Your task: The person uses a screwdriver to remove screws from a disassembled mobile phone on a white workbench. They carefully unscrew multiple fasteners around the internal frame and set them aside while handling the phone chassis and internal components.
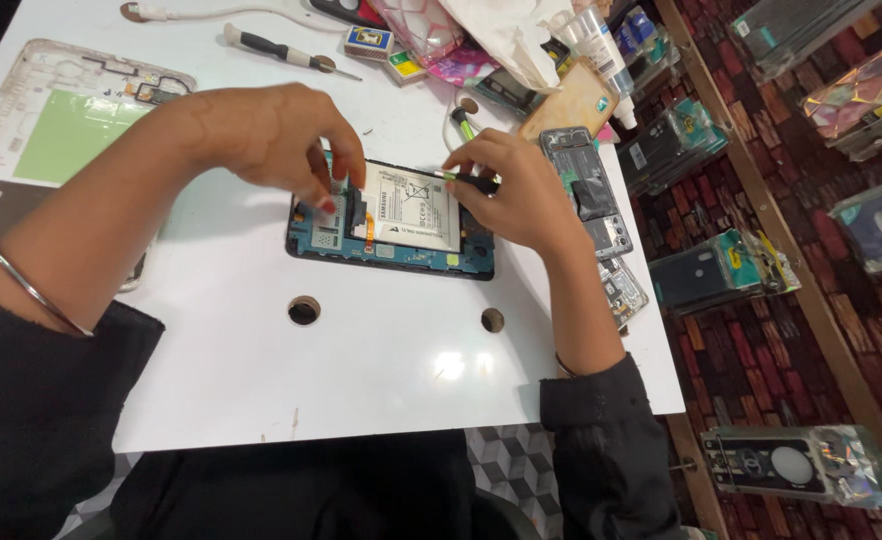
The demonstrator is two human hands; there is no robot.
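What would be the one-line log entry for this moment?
left hand: fingers on opened tablet | right hand: holds small tool at battery edge | screwdriver lies behind

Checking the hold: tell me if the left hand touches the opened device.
Touching. The head view shows the left hand's fingers pressed onto the opened device.
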